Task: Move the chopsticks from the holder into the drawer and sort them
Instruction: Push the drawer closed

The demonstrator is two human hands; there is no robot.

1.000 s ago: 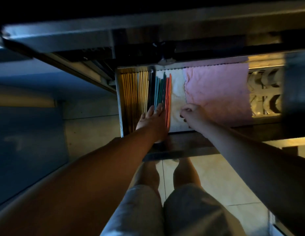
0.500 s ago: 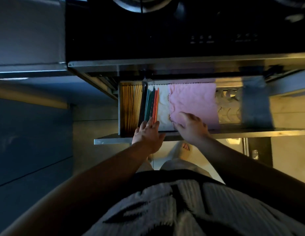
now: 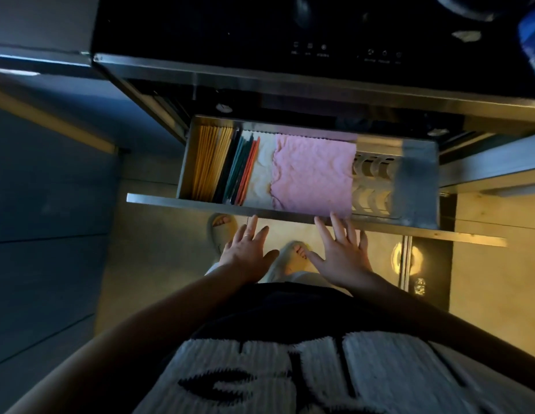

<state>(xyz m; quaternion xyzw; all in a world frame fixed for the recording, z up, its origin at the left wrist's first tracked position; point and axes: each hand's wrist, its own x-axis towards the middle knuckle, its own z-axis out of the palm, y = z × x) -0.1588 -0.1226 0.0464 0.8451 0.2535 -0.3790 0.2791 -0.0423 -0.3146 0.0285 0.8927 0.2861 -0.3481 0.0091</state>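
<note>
The drawer (image 3: pixel 290 215) stands pulled out under a black stove (image 3: pixel 290 40). The chopsticks (image 3: pixel 227 168) lie at its left end in sorted bands — yellow ones leftmost, then dark, teal and orange — beside a white cloth (image 3: pixel 261 174) and a pink cloth (image 3: pixel 314 171). Both hands are outside the drawer, each grip spread flat and holding nothing. The left hand (image 3: pixel 245 252) and the right hand (image 3: pixel 342 252) reach toward the front rim; their fingertips seem to touch it, though the dim light leaves that unsure.
</note>
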